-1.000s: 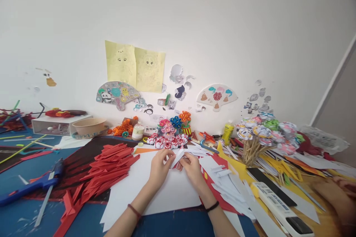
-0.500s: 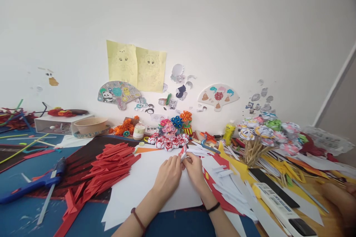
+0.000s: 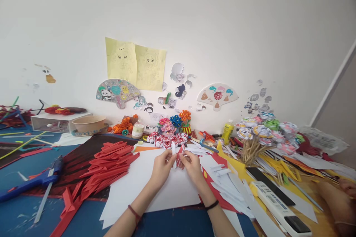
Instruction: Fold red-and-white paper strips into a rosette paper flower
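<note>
paper piece: small red-and-white folded strip (image 3: 178,154), held upright just above the white sheet (image 3: 155,189), centre of the frame, slightly below the middle

left hand: (image 3: 161,167) fingertips pinched on the strip's left side, the rest of the fingers curled in

right hand: (image 3: 191,166) also pinching it, thumb and forefinger on the right edge, so both hands grip the same bit of paper

step: looks like mid-fold to me, creasing one of those little pointed units

next move: probably needs a firm press along the crease with the edges kept lined up, since the piece is tiny and could slip or skew

around it: pile of finished red pieces (image 3: 111,163) left of centre, white strips (image 3: 225,181) to the right, paper flowers (image 3: 169,141) just behind the hands, glue gun (image 3: 33,181) lower left, remote (image 3: 275,207) lower right

someone else: another person's arm (image 3: 336,203) at the lower right edge, well apart from the folding

vs a second ago: the strip was lying flatter and showing mostly white; now it stands up with the red face out, and the hands sit closer together
</note>
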Demonstrator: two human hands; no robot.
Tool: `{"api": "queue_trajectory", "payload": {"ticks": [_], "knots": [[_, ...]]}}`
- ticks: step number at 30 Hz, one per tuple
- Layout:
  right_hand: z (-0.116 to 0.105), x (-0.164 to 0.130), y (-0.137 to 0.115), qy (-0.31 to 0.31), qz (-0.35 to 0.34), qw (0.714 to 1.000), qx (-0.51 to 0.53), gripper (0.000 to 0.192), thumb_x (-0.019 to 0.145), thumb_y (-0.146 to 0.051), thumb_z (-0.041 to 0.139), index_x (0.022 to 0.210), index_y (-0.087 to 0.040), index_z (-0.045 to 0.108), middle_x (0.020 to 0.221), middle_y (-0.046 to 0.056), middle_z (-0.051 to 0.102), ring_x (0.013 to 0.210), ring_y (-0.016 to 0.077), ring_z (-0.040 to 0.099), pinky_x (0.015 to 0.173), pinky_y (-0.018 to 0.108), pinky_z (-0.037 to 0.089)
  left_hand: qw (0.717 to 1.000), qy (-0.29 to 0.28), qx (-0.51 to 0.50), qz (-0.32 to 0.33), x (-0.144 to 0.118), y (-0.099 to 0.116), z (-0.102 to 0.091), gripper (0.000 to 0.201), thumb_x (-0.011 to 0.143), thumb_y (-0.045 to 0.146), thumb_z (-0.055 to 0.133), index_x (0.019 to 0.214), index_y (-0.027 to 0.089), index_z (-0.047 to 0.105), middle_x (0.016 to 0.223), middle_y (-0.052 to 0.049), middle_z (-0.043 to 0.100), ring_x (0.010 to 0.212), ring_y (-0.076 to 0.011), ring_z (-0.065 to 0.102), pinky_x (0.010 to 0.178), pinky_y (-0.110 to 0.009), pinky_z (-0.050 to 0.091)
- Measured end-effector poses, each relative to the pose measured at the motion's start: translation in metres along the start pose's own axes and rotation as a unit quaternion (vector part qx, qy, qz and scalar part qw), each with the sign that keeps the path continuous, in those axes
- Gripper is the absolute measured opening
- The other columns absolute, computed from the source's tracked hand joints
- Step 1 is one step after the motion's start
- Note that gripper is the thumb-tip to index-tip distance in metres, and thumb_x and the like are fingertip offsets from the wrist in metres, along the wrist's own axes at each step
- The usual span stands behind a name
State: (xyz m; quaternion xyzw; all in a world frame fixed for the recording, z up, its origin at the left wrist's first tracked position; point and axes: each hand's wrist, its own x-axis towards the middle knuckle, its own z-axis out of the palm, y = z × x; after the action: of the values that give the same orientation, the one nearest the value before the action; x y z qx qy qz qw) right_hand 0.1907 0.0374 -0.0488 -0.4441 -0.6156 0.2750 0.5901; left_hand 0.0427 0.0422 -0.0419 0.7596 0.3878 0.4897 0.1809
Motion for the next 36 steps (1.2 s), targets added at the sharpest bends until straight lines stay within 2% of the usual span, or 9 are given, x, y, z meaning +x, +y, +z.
{"api": "queue_trajectory", "payload": {"ticks": [7,12,16,23,30,34,36], "knots": [[0.001,-0.001,-0.001,-0.021,-0.009,1.0,-0.02,0.033,0.084,-0.047,0.06,0.075,-0.015,0.064,0.053,-0.001,0.057,0.047,0.0153,0.055,0.045,0.023,0.04,0.999,-0.029,-0.011,-0.016,0.003,-0.008,-0.002,0.023,0.092,0.029,0.04,0.089,0.017,0.06,0.078,-0.003,0.069,0.064,-0.0145,0.061,0.056,-0.02,0.044],[0.004,-0.003,-0.002,-0.023,-0.016,0.999,-0.04,0.033,0.08,-0.047,0.064,0.066,-0.017,0.061,0.05,-0.003,0.055,0.045,0.0146,0.052,0.044,0.023,0.039,0.996,-0.06,0.072,-0.006,-0.003,-0.007,-0.002,0.014,0.087,0.018,0.045,0.092,0.019,0.058,0.082,-0.004,0.066,0.072,-0.0185,0.062,0.063,-0.025,0.044],[0.006,-0.004,0.0,-0.03,-0.019,0.998,-0.047,0.034,0.08,-0.047,0.064,0.063,-0.018,0.059,0.047,-0.003,0.053,0.045,0.015,0.052,0.044,0.023,0.04,0.986,-0.079,0.144,0.003,-0.007,-0.007,-0.003,0.02,0.088,0.012,0.04,0.099,0.02,0.055,0.092,-0.007,0.066,0.081,-0.0215,0.064,0.067,-0.027,0.043],[0.007,-0.004,-0.001,-0.032,-0.013,0.999,-0.038,0.036,0.081,-0.049,0.062,0.063,-0.019,0.058,0.047,-0.003,0.054,0.044,0.0157,0.053,0.045,0.024,0.041,0.97,-0.082,0.228,-0.023,-0.007,-0.005,-0.001,0.019,0.095,0.018,0.035,0.104,0.019,0.052,0.093,-0.009,0.067,0.089,-0.0246,0.065,0.068,-0.028,0.043],[0.005,-0.003,-0.003,-0.039,-0.001,0.999,-0.006,0.041,0.081,-0.056,0.059,0.069,-0.017,0.062,0.047,-0.002,0.056,0.042,0.0161,0.055,0.044,0.025,0.042,0.963,-0.086,0.247,-0.064,-0.005,-0.004,-0.003,0.026,0.099,0.029,0.031,0.09,0.02,0.053,0.069,-0.006,0.068,0.066,-0.0243,0.068,0.056,-0.026,0.038],[0.005,-0.004,-0.005,-0.061,0.003,0.998,0.013,0.042,0.082,-0.056,0.058,0.066,-0.017,0.06,0.046,-0.001,0.056,0.042,0.0157,0.056,0.045,0.025,0.044,0.969,-0.074,0.227,-0.068,-0.005,-0.005,-0.003,0.027,0.098,0.026,0.028,0.088,0.02,0.053,0.073,-0.006,0.068,0.068,-0.0221,0.067,0.057,-0.025,0.038],[0.005,-0.004,-0.004,-0.07,0.003,0.997,0.018,0.042,0.083,-0.056,0.057,0.066,-0.017,0.06,0.047,-0.001,0.058,0.044,0.016,0.057,0.046,0.025,0.045,0.973,-0.067,0.212,-0.068,-0.004,-0.008,-0.003,0.021,0.096,0.02,0.032,0.096,0.02,0.052,0.078,-0.006,0.069,0.072,-0.0211,0.067,0.059,-0.025,0.039]]}}
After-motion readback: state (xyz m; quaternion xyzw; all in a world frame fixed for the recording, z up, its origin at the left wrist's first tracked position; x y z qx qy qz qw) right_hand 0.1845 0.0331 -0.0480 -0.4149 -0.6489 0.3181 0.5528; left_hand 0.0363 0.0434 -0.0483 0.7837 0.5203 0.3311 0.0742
